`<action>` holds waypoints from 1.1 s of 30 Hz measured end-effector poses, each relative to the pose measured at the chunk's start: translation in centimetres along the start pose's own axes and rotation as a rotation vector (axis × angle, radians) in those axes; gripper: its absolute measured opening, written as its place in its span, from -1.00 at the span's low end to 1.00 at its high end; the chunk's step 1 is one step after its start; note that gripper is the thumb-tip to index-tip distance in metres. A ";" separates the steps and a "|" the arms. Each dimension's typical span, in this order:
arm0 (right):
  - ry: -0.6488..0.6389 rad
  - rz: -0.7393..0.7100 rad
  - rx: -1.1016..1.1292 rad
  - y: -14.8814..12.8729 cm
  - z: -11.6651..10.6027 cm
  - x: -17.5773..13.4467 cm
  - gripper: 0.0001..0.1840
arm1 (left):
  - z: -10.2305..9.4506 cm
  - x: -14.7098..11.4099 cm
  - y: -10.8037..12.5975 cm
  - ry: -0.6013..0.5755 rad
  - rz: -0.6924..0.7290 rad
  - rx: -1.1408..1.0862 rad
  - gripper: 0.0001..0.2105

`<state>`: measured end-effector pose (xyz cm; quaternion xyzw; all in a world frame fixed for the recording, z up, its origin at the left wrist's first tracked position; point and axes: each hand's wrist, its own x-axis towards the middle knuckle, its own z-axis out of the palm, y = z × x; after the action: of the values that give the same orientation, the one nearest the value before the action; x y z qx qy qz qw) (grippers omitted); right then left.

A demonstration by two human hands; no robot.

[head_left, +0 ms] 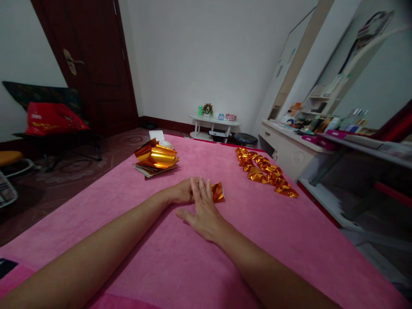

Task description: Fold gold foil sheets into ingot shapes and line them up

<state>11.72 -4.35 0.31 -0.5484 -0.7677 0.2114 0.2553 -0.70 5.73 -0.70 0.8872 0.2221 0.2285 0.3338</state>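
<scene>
A small piece of gold foil paper (218,192) lies on the pink cloth (154,240), its right end sticking out past my fingers. My right hand (205,210) rests flat over it, with the fingers stretched forward and the thumb spread to the left. Beneath and beside those fingers is my left hand (183,192); its own fingers are mostly hidden, so their grip does not show. To the left sits a loose stack of gold foil sheets (157,158), the upper ones curled. On the right, folded gold foil pieces (257,171) lie in two rows.
A white dish-like thing (156,135) is behind the stack. Beyond the cloth's far edge stands a low white table (214,119). A dresser (289,139) crowded with bottles runs along the right side. A red bag (54,118) sits on a chair at left, near a dark door (93,56).
</scene>
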 end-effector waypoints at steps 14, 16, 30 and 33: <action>0.030 0.081 -0.115 6.0 -5.4 -1.6 -0.25 | -0.8 0.0 0.0 -0.092 -0.007 0.050 -0.40; 0.050 0.048 -0.142 6.2 -5.2 -1.3 -0.45 | -0.9 -0.1 0.4 -0.072 -0.003 0.080 -0.42; 0.375 -0.190 -0.154 6.3 -4.9 -1.4 -0.80 | 1.0 -0.5 3.5 0.310 0.080 0.261 -0.80; 0.399 -0.210 -0.149 5.8 -4.9 -1.7 -0.84 | 1.6 -0.4 4.9 0.357 0.120 0.453 -0.81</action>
<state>19.52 -3.95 0.36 -0.5138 -0.7685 0.0138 0.3811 1.01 1.42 1.52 0.8964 0.2697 0.3450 0.0689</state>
